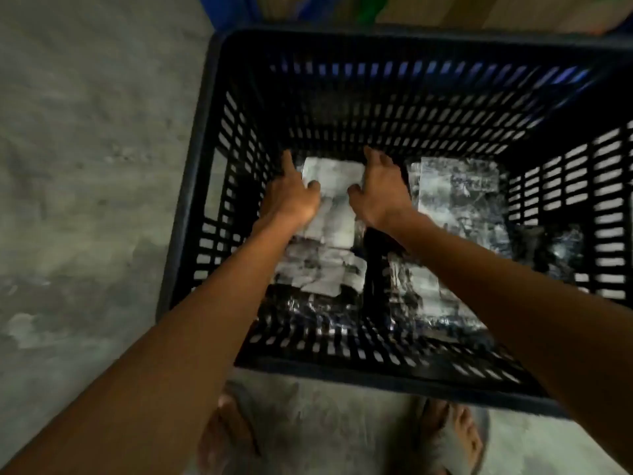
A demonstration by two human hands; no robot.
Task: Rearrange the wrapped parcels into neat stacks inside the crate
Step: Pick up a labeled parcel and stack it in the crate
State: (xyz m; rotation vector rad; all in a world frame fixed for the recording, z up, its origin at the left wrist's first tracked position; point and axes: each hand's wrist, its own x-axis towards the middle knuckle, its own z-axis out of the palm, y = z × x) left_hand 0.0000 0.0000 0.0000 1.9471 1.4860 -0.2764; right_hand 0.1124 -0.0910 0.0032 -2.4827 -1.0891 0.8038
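Both hands, left point(291, 197) and right point(380, 193), clasping crinkly rectangular parcel point(334, 186), slatted plastic crate point(376, 108).

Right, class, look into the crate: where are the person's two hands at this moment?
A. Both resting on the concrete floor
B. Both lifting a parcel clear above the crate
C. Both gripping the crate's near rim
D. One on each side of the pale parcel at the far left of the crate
D: the left hand and right hand flank the pale wrapped parcel deep inside the black crate, thumbs on top.
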